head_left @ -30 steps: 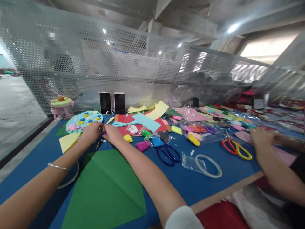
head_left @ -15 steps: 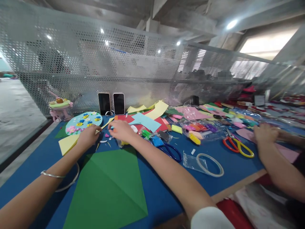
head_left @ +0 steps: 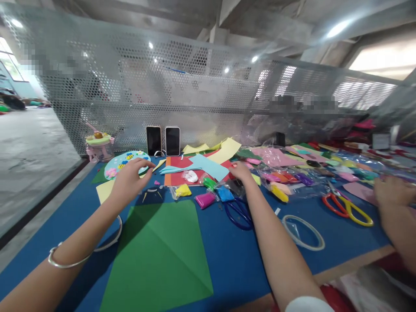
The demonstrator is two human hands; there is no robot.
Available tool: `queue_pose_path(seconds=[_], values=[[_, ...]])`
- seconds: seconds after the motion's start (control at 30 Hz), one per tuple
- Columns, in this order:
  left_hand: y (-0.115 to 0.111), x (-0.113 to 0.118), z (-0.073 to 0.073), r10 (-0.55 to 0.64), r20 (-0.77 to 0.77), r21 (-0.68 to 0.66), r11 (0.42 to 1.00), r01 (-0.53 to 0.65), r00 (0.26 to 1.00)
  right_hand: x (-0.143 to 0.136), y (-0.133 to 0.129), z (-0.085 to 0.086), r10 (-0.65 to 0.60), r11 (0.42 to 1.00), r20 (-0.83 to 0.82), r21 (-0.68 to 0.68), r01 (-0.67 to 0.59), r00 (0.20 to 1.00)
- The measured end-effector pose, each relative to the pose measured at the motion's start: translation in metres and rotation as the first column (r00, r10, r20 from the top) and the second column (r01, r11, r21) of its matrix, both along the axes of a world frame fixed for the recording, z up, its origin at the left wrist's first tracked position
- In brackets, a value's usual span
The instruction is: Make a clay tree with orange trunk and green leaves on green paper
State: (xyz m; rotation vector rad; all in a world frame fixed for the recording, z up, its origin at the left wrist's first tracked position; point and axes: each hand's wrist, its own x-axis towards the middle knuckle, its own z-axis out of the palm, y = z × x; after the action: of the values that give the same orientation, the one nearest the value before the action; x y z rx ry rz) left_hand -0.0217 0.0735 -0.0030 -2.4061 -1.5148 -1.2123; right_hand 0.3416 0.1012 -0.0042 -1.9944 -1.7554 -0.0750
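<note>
My left hand [head_left: 131, 177] hovers with thumb and fingers apart, in front of a light blue disc [head_left: 112, 162] decorated with bees and pink flowers. It holds nothing that I can see. My right hand [head_left: 242, 172] reaches into the craft materials, fingers pinched at the right end of the light blue paper [head_left: 209, 167] and red paper [head_left: 175, 164]; what lies between the fingertips is hidden. Packets of yellow clay [head_left: 183, 190], magenta clay [head_left: 205, 199], green clay [head_left: 209, 183] and blue clay [head_left: 225, 193] lie between the hands. Nearer me is a creased green sheet [head_left: 162, 251].
Blue-handled scissors [head_left: 238, 214] lie below my right wrist, red-and-yellow-handled scissors [head_left: 349, 209] farther right. White rings [head_left: 320, 242] rest on the blue table. Two phones [head_left: 172, 141] stand by the perforated metal screen [head_left: 201, 99]. Another person's hand [head_left: 394, 190] is at the right.
My right hand has moved right, from beside my left hand to the colored papers, uncovering the yellow and magenta clay. My left hand has lifted and its fingers have spread. The view has turned slightly left.
</note>
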Motion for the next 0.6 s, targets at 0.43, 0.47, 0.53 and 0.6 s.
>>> queue_pose_path(seconds=[0.43, 0.47, 0.53, 0.6], values=[[0.007, -0.004, -0.008, -0.017, 0.030, -0.088, 0.996, 0.019, 0.999, -0.116, -0.005, -0.018, 0.162, 0.985, 0.235, -0.094, -0.144, 0.958], [0.007, -0.005, -0.009, -0.024, 0.031, -0.094, 0.995, 0.026, 0.999, -0.122, -0.007, -0.020, 0.176, 0.982, 0.243, -0.106, -0.154, 0.954], [0.007, -0.005, -0.009, -0.034, 0.023, -0.110, 0.993, 0.037, 0.999, -0.130, -0.010, -0.024, 0.193, 0.979, 0.247, -0.117, -0.168, 0.950], [0.007, -0.005, -0.010, -0.043, 0.011, -0.125, 0.991, 0.044, 0.999, -0.132, -0.011, -0.026, 0.201, 0.978, 0.231, -0.108, -0.180, 0.952]])
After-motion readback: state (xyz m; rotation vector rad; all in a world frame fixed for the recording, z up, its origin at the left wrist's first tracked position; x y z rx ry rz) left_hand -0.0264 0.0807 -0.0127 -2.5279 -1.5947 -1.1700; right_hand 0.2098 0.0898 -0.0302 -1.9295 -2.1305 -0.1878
